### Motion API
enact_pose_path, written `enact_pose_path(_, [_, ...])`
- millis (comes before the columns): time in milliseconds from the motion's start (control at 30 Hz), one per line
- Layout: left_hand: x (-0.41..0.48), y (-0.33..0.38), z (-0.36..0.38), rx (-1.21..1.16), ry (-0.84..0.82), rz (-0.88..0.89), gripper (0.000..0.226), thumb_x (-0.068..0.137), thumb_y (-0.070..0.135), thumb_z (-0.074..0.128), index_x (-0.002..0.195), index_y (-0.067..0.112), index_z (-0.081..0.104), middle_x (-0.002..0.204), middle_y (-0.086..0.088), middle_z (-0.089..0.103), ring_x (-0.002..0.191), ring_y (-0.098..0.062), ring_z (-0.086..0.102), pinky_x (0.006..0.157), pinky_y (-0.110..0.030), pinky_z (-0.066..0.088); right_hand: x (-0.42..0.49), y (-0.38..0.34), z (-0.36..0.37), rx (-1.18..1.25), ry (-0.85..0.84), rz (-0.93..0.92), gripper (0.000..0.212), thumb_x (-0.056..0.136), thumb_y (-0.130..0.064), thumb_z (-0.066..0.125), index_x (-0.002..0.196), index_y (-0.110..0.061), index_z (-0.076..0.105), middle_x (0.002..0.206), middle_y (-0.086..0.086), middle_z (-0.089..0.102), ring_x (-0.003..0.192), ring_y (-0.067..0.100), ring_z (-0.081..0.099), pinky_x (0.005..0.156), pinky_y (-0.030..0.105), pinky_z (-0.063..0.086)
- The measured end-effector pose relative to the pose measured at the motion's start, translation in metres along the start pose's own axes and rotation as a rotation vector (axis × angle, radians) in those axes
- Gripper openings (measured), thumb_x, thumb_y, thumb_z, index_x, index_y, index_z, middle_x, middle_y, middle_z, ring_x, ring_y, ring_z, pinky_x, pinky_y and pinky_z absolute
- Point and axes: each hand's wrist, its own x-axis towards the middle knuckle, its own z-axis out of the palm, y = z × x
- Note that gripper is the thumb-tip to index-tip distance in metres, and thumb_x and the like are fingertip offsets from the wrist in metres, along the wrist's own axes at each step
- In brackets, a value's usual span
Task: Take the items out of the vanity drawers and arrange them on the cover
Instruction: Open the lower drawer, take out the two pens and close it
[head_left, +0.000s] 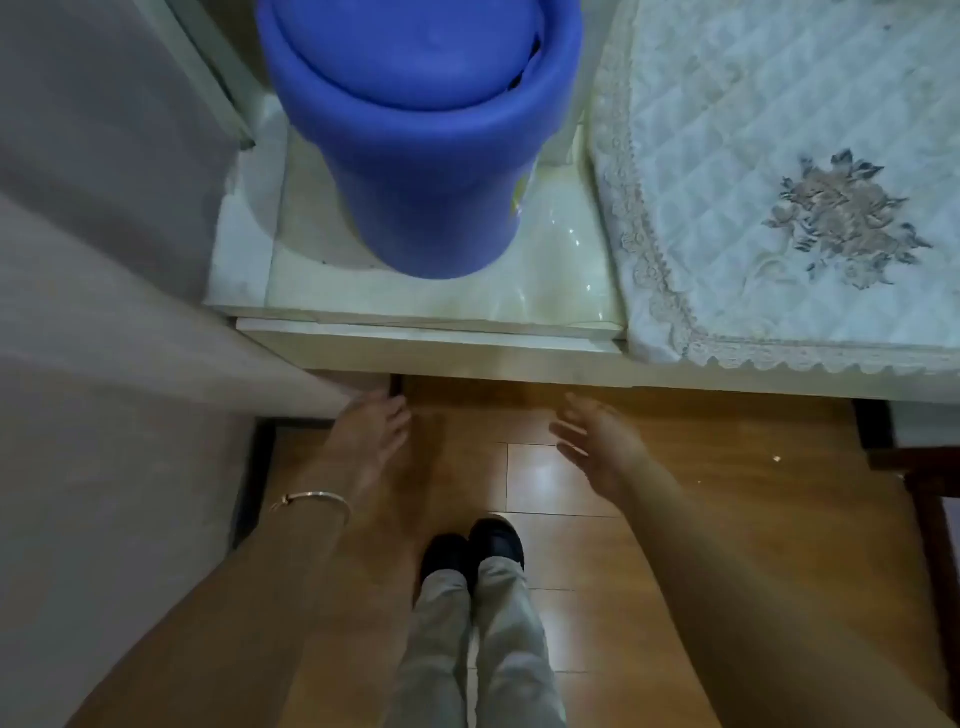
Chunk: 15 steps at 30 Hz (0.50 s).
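The pale vanity top runs across the upper half of the head view. A white quilted cover with lace trim and an embroidered flower lies on its right part. My left hand, with a thin bracelet on the wrist, hangs just below the vanity's front edge, fingers apart and holding nothing. Further right, also below that edge, my right hand is spread flat with nothing in it. No drawer front or drawer item is visible; the space under the edge is hidden.
A large blue plastic bucket with a lid stands on the left part of the vanity top. A grey wall closes the left side. Below are a wooden floor, my legs and dark shoes, and a dark wooden furniture leg at the right.
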Motion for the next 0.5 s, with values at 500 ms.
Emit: enact_pose_path(500, [-0.057,-0.019,-0.032,-0.044,-0.001,0.073,0.028,0.092,0.007,0.046,0.119,0.009,0.052,0.124,-0.009,0.059,0.105,-0.019,0.059,0.094,-0.031,0.044,-0.048,0.038,0.001,-0.047,0.111,-0.055,0.025,0.095,-0.019,0.046,0.117,-0.008,0.050,0.114,0.009,0.059,0.103,0.023,0.058,0.096,0.039,0.044])
